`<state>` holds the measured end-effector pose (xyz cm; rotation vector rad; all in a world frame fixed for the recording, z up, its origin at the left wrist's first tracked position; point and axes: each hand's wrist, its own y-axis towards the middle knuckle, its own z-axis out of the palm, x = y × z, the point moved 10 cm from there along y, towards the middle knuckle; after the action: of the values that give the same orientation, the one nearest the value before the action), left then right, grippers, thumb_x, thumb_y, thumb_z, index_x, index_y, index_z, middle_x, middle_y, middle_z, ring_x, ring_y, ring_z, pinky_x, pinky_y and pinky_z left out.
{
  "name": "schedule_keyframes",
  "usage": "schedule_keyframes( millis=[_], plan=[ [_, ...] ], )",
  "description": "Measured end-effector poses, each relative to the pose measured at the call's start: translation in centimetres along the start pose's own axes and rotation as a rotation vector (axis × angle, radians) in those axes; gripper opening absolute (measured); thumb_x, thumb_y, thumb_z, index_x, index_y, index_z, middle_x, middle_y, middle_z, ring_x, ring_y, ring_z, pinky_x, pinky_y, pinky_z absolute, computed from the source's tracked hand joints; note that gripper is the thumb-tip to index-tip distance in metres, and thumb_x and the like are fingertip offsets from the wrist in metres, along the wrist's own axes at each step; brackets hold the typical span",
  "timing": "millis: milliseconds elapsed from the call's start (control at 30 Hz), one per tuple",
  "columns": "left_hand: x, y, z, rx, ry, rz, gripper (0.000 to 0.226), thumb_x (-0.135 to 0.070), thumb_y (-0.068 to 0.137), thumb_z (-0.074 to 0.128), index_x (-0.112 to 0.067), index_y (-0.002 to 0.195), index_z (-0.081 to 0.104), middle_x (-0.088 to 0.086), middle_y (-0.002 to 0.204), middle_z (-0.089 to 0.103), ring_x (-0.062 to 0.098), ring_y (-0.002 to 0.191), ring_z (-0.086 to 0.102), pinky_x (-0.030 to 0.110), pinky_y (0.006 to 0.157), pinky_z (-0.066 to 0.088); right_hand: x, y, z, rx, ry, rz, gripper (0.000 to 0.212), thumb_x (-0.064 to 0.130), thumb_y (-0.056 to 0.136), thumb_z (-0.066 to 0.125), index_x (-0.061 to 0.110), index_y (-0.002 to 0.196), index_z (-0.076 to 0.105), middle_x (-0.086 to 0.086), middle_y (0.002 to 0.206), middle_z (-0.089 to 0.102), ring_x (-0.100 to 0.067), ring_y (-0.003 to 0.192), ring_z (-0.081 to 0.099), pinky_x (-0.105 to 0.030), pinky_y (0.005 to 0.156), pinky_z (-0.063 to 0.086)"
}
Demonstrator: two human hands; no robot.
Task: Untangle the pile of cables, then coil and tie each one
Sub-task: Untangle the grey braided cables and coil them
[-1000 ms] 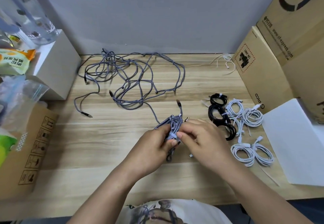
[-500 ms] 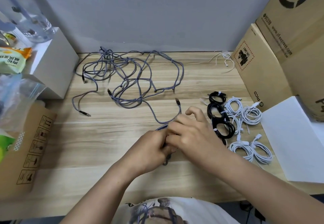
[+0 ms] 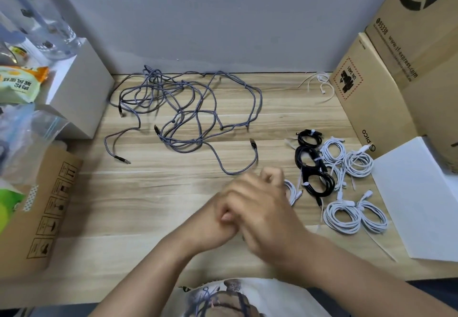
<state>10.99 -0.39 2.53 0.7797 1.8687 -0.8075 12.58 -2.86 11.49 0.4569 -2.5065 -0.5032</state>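
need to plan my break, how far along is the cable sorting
Done: black coils and white coils lie tied on the right of the table. In hand: left hand and right hand are clasped together; whatever they hold is hidden. Left: the grey tangle is still loose.

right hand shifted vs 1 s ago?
Yes. The right hand now lies over the left hand, edging toward the coiled black cables.

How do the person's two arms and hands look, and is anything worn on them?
Both forearms are bare: no sleeve, watch or bracelet shows. The left hand and right hand wear no gloves, and no ring is visible. At the bottom edge shows a light shirt with a dark printed picture.
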Motion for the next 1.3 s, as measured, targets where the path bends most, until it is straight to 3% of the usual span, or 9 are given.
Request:
schedule_keyframes(
  millis=[67,167,400,533,633,800,967,1167,1300],
  plan=[
    [0.8,-1.2,1.5,0.099,0.12,-0.072,0.028,-0.001,0.099,0.034,-0.029,0.103,0.034,-0.021,0.081,0.019,-0.004,0.103,0.027,-0.01,0.067,0.023,1.8,0.2,0.6,-0.01,0.073,-0.041,0.028,0.006,0.079,0.037,0.016,0.077,0.063,0.006,0.079,0.062,-0.016,0.074,0.05,-0.03,0.074,0.018],
    [-0.3,-0.5,2.1,0.165,0.099,-0.12,0.026,-0.017,0.099,0.02,-0.033,0.079,0.022,-0.019,0.082,0.023,-0.015,0.086,0.041,-0.005,0.072,0.028,0.4,0.1,0.8,-0.064,0.173,0.032,0.019,0.007,0.081,0.048,0.015,0.076,0.065,0.007,0.079,0.064,-0.016,0.074,0.052,-0.031,0.073,0.024],
    [3.0,-0.3,1.3,0.147,-0.501,-0.148,0.02,-0.018,0.086,0.05,-0.003,0.077,0.06,-0.001,0.067,0.063,0.005,0.057,0.053,0.015,0.054,0.035,-8.0,-3.3,4.1,0.11,0.34,0.479,0.045,0.061,0.083,0.047,0.025,0.103,0.065,0.025,0.088,0.058,-0.004,0.095,0.054,-0.023,0.089,0.034],
    [5.8,0.1,0.2,0.082,-0.634,-0.258,0.036,-0.034,0.087,0.051,-0.009,0.068,0.068,0.012,0.059,0.062,0.018,0.05,0.057,0.022,0.052,0.043,-9.9,-5.8,7.3,0.266,0.615,0.627,0.045,0.055,0.07,0.066,0.032,0.109,0.062,0.014,0.1,0.064,-0.004,0.098,0.061,-0.028,0.091,0.046],
    [8.0,0.2,0.3,-0.03,-0.757,-0.374,0.025,-0.027,0.084,0.065,-0.003,0.084,0.06,0.013,0.062,0.062,0.019,0.046,0.058,0.023,0.048,0.048,-10.7,-6.4,8.6,0.278,0.626,0.69,0.033,0.047,0.067,0.072,0.042,0.098,0.06,0.009,0.099,0.069,-0.006,0.095,0.063,-0.034,0.09,0.049],
    [11.5,-0.6,-0.6,-0.312,-0.769,-0.572,0.074,-0.025,0.074,0.072,-0.01,0.131,0.027,0.005,0.07,0.071,0.017,0.056,0.066,0.02,0.053,0.05,-11.9,-7.2,11.2,0.329,0.689,0.788,0.021,0.038,0.07,0.075,0.037,0.087,0.062,0.007,0.086,0.073,-0.009,0.089,0.066,-0.039,0.09,0.049],
    [12.6,0.3,-0.8,-0.316,-0.499,-0.514,0.105,-0.013,0.078,0.074,-0.019,0.149,-0.003,0.009,0.078,0.059,0.008,0.067,0.059,0.008,0.055,0.043,-14.1,-7.8,12.5,0.36,0.593,0.856,0.021,0.036,0.068,0.076,0.03,0.086,0.065,0.003,0.09,0.071,-0.014,0.09,0.065,-0.035,0.087,0.048],
    [13.6,3.0,1.7,-0.108,-0.234,-0.456,0.084,-0.058,0.047,0.073,-0.015,0.118,0.058,0.008,0.104,0.061,0.02,0.096,0.061,0.031,0.09,0.048,-17.5,-9.5,12.3,0.415,0.461,0.955,0.027,0.025,0.075,0.077,0.02,0.099,0.066,0.002,0.094,0.067,-0.017,0.093,0.061,-0.033,0.087,0.047],
    [13.2,5.4,3.3,-0.07,-0.029,-0.435,0.076,-0.07,0.043,0.05,-0.03,0.106,0.064,0.0,0.107,0.043,0.005,0.107,0.038,0.014,0.096,0.033,-19.5,-10.4,10.4,0.41,0.348,1.017,0.021,0.027,0.077,0.075,0.02,0.095,0.067,0.002,0.09,0.069,-0.016,0.087,0.062,-0.031,0.082,0.048]
  ],
)
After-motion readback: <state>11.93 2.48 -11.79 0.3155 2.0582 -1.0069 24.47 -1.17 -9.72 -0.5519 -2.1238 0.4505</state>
